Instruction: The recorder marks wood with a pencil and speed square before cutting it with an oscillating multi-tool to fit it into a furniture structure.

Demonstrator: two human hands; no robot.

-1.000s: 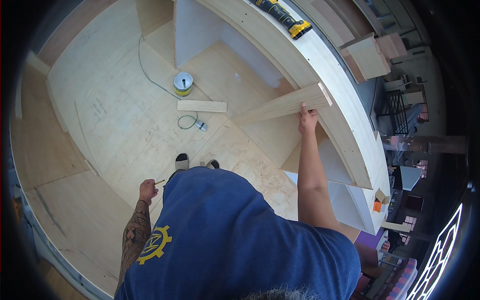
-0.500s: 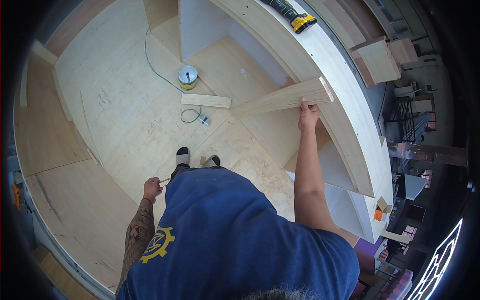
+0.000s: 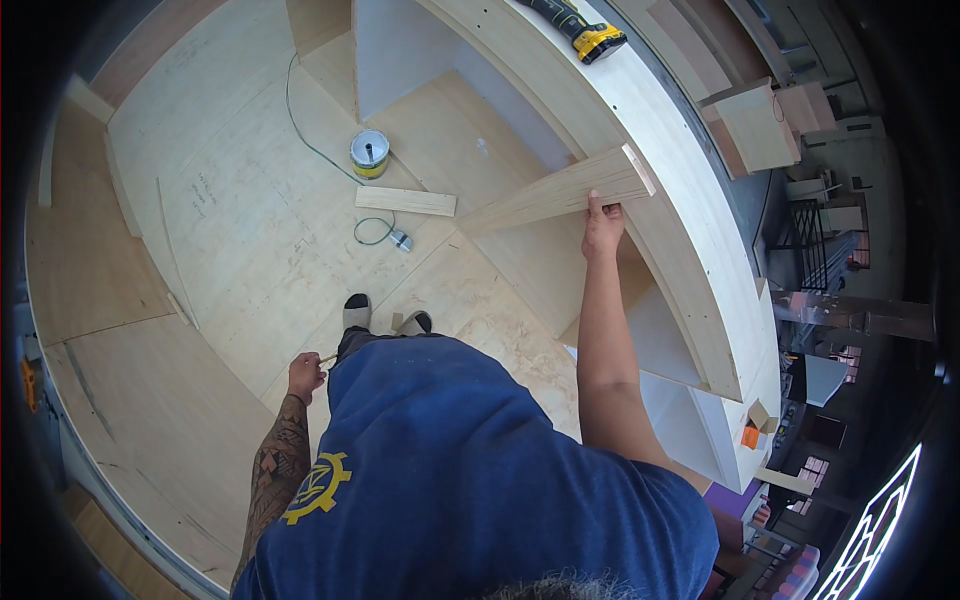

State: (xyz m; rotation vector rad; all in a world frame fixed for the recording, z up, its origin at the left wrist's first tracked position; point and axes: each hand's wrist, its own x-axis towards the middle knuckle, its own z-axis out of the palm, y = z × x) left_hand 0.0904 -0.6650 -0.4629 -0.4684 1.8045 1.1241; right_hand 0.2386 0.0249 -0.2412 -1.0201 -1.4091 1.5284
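My right hand (image 3: 601, 228) grips a long pale wooden board (image 3: 555, 190) near its upper end, with the thumb on its face. The board slants up from beside the open cabinet bays to the curved cabinet top (image 3: 690, 200); whether it touches that edge I cannot tell. Low at my left side, my left hand (image 3: 306, 378) is closed on a thin yellowish stick, which looks like a pencil (image 3: 328, 359). On the plywood floor (image 3: 250, 220) lies a short wooden strip (image 3: 405, 202), near a small bucket (image 3: 370, 150) with a dark handle sticking out.
A yellow-and-black cordless power tool (image 3: 590, 38) rests on the cabinet top. A green cord (image 3: 372, 232) with a small grey block (image 3: 401, 241) lies on the floor ahead of my feet. A low curved plywood wall (image 3: 100, 280) runs along the left.
The view has shifted slightly, and my right hand with the board has moved a little to the left. My left hand stays low, still holding the pencil.
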